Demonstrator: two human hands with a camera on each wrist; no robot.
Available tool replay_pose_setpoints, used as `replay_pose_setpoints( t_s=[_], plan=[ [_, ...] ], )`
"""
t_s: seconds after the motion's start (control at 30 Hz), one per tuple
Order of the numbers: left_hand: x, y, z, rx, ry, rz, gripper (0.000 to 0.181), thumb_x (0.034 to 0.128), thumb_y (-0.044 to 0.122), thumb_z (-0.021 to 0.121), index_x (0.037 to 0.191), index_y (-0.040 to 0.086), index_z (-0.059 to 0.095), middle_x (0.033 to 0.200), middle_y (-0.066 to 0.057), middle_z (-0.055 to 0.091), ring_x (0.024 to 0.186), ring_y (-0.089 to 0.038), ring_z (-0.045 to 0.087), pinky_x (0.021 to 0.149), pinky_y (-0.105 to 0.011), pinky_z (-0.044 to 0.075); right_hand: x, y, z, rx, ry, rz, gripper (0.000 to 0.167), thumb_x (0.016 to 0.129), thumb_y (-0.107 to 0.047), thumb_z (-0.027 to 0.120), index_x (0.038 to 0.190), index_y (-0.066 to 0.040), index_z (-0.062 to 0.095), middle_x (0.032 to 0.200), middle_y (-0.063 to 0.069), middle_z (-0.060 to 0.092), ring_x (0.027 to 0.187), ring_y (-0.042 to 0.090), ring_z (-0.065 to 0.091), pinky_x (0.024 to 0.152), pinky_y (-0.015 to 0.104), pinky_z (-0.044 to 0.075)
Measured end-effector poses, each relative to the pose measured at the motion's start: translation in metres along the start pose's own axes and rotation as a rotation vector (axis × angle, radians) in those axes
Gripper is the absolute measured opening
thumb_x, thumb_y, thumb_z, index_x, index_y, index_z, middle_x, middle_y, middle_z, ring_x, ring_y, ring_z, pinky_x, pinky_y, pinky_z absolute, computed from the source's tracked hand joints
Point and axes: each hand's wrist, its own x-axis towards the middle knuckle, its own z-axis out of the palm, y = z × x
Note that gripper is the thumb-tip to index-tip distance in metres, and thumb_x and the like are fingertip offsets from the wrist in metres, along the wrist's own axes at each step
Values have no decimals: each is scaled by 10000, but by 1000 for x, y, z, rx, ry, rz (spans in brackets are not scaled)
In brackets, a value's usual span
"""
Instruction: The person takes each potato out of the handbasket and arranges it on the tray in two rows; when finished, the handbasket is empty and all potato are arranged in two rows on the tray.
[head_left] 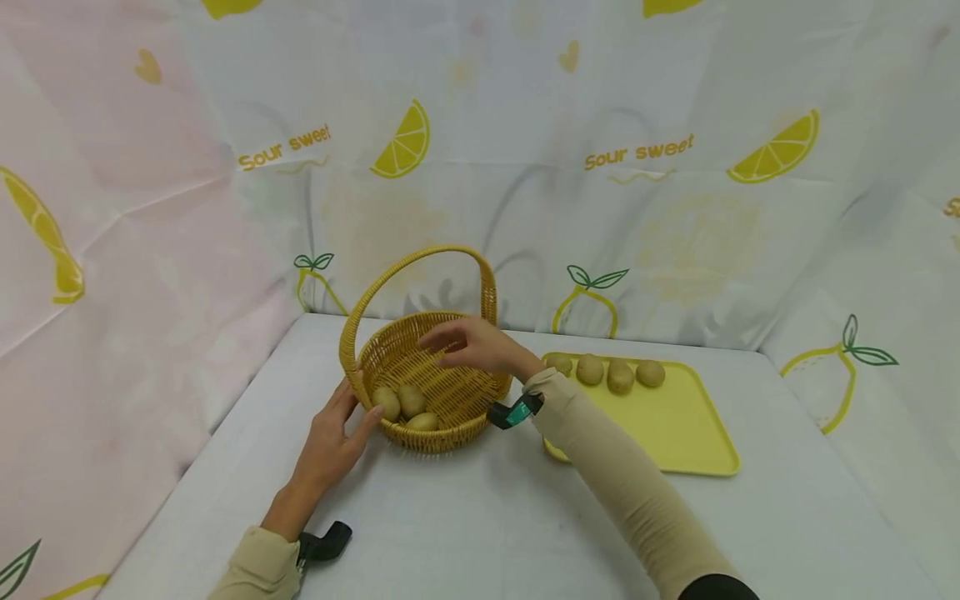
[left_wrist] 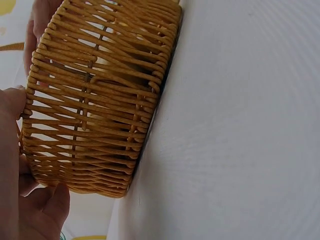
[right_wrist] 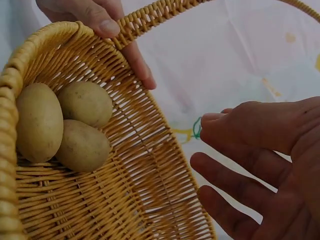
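A wicker basket (head_left: pixel 450 437) with a tall arched handle stands on the table, left of centre in the head view. Three potatoes (right_wrist: pixel 82 145) lie together inside it, against the near left wall. My left hand (head_left: pixel 327 443) grips the basket's left rim at the foot of the handle, its thumb over the edge and the fingers outside, as the right wrist view shows. Over the basket's inside hovers my right hand (head_left: pixel 483 346), fingers apart and loosely bent with nothing in them. The woven side (left_wrist: pixel 95 110) fills much of the left wrist view.
To the right of the basket lies a yellow tray (head_left: pixel 675 433). Several potatoes (head_left: pixel 620 377) sit in a row along its far edge. The right forearm (head_left: pixel 622 458) crosses over the tray's left part. A lemon-printed cloth (head_left: pixel 510 208) hangs behind the white table (head_left: pixel 450 533).
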Motion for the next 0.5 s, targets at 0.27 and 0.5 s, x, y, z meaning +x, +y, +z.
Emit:
replay_pose_setpoints(
  t_s=[0.27,0.5],
  plan=[
    [2,0,1,-7,-8,5,703,1026,159,692,1616,11,338,1654,-168,325,1395,-390,472,1140,-385,374,28,12,13,62,-86,4,362,974,67,686,1332,98,642,1337,208,658,1238,422,605,971,288,530],
    [2,-1,1,-16,-4,9,707,1022,142,695,1613,-3,333,1656,-168,321,1415,-388,445,1134,-194,280,41,22,24,7,-180,58,403,952,91,687,1352,87,636,1354,202,651,1251,353,614,994,263,502]
  ],
)
